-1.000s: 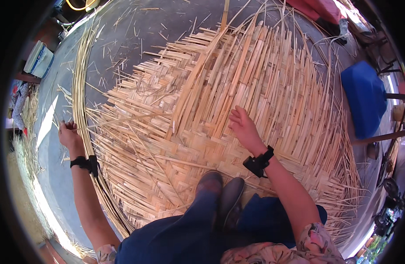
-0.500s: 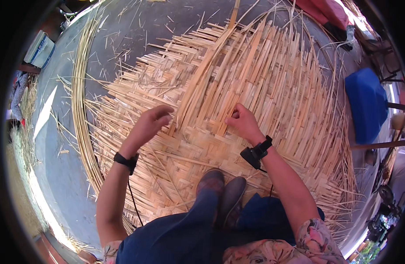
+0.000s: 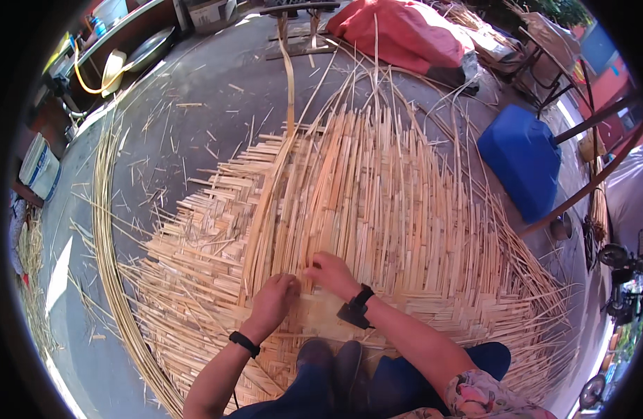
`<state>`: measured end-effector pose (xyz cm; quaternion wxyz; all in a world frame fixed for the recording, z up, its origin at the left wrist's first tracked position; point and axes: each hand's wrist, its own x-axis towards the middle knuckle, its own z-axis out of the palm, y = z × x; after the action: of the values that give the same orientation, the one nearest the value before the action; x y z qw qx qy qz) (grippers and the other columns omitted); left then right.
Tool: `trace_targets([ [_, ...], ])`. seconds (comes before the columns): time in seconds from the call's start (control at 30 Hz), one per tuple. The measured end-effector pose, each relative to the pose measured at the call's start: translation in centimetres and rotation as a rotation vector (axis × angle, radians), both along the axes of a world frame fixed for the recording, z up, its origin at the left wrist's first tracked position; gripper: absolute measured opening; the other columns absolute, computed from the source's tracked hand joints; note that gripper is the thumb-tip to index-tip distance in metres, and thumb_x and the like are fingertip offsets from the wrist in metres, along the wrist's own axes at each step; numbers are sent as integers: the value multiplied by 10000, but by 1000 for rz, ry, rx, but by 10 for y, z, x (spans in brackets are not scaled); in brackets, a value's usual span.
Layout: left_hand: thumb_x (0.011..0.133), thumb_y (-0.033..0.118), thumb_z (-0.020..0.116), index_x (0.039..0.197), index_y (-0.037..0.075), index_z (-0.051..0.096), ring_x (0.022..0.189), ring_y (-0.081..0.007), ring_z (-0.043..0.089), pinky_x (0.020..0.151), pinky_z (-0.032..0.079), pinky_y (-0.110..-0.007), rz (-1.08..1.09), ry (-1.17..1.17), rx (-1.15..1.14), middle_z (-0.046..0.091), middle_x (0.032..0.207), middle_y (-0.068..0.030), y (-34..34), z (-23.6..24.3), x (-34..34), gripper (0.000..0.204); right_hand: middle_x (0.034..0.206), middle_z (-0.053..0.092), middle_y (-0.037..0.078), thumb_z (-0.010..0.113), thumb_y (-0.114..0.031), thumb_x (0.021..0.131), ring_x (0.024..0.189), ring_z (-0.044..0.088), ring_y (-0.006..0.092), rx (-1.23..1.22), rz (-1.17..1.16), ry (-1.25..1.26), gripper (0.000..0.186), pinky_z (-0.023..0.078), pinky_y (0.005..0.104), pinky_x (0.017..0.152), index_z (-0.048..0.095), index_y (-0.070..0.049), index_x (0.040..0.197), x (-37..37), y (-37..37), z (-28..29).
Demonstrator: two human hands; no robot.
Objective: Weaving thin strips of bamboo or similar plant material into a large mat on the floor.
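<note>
A broad mat of woven pale bamboo strips point(image 3: 398, 209) spreads over the floor in front of me. Its near part is tightly plaited, while long loose strips fan out toward the far side. My right hand point(image 3: 333, 274) is closed in a pinch over the middle of the mat, at the near end of a bamboo strip point(image 3: 309, 241). Close beside it on the left, my left hand point(image 3: 271, 304) has its fingers bent together low over the weave. What lies between those fingertips is hidden. Dark bands circle both wrists, the right one carrying a small black box.
A bundle of long thin strips point(image 3: 104, 230) curves along the mat's left side. To the right stands a blue plastic container point(image 3: 522, 160). A red cloth-covered heap point(image 3: 398, 35) lies at the far side, and a white bucket point(image 3: 40, 167) at far left. My shoes point(image 3: 346, 359) rest on the mat.
The view has tilted up, bringing the far floor into sight. My left hand has come in beside my right, its fingers drawing together. My right hand keeps its pinch.
</note>
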<state>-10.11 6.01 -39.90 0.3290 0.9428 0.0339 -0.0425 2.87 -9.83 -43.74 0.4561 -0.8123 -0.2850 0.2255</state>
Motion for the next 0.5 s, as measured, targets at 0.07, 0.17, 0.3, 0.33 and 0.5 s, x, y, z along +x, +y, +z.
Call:
trace_targets([
  [0.07,863,144,596,1109,75,619,964,-341,595,815,500,-429,28,-86,122,628,1077,-153,-5,-9,-4,257,834,633,227,703,-272,800,826,633,395,-11,-12,-50,301,479,493,714,600,-6,895,-15,0,4],
  [0.17,845,113,537,1261,10,541,1029,-296,540,884,431,-396,-167,-51,567,563,1147,-151,-15,-20,-11,429,851,634,218,708,-246,797,836,624,404,-83,-56,33,299,473,501,718,573,-6,914,-12,-1,11],
  [0.3,853,124,529,1306,-3,521,1019,-298,540,882,426,-403,-169,-101,561,561,1140,-154,-20,-19,-11,470,814,643,173,704,-245,824,837,639,383,-219,-137,65,315,479,488,710,528,-16,950,-10,7,-3],
  [0.33,854,125,530,1309,-6,517,1022,-298,537,884,424,-402,-161,-103,568,560,1142,-150,-19,-20,-12,474,817,645,171,691,-242,833,845,640,386,-277,-153,33,302,480,490,711,524,-24,958,-12,11,-4],
  [0.5,860,127,530,1323,-6,505,1028,-293,530,886,421,-409,-141,-117,545,556,1150,-140,-15,-18,-14,482,818,645,164,645,-227,863,829,628,401,-254,-195,-43,235,472,510,707,522,-42,941,-26,15,2],
])
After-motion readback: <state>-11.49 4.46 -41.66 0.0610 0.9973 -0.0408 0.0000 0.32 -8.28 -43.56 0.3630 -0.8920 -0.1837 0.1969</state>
